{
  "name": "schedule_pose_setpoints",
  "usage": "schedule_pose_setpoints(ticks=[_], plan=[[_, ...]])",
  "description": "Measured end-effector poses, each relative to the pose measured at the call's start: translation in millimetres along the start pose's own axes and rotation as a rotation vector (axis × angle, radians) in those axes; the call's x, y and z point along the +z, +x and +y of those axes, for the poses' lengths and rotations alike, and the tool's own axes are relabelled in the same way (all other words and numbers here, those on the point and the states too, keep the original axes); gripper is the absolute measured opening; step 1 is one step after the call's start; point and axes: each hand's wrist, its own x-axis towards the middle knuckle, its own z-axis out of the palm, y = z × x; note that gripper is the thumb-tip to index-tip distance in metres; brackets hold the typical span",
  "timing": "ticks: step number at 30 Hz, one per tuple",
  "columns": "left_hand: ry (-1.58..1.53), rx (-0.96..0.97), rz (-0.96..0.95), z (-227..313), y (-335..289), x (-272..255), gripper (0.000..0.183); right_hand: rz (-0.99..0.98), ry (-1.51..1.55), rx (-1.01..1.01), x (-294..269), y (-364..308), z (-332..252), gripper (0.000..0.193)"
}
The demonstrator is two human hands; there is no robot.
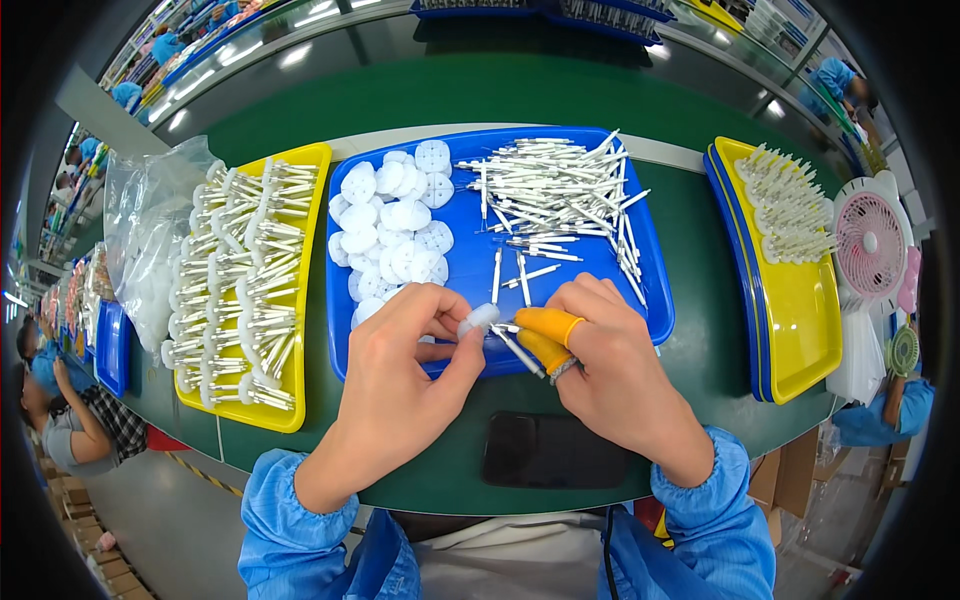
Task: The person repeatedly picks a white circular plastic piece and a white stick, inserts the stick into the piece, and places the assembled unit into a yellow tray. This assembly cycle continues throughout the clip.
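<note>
Over the near edge of a blue tray [460, 225], my left hand [405, 355] pinches a small translucent white plastic disc [479, 318] between thumb and fingertips. My right hand [605, 350], with yellow finger cots on two fingers, grips a thin white stick-like part with a metallic tip [520, 352]. Its upper end meets the disc; whether it sits inside a hole is hidden. White round discs [395, 225] fill the tray's left side. Loose white stick parts [550, 190] are heaped on its right side, with several lying apart near my hands.
A yellow tray [300, 400] on the left holds rows of discs fitted with sticks. Another yellow tray [810, 340], stacked on blue ones, stands right with similar pieces. A black phone [550, 450] lies near the table edge. A pink fan [870, 240] and a plastic bag [150, 230] flank the trays.
</note>
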Motion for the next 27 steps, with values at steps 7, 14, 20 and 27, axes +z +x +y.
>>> schedule_pose_setpoints(ticks=[7,14,20,27], plan=[[0.068,0.055,-0.017,-2,-1,2,0.014,-0.017,-0.026,0.006,3,0,-2,0.038],[0.085,0.078,0.037,-2,0,2,0.016,0.053,0.000,0.072,0,0,-6,0.035],[-0.028,-0.053,-0.082,2,0,-4,0.016,0.054,0.091,0.012,1,1,-6,0.041],[-0.152,-0.093,-0.161,-1,1,-7,0.016,0.017,0.095,0.000,0,1,-5,0.042]])
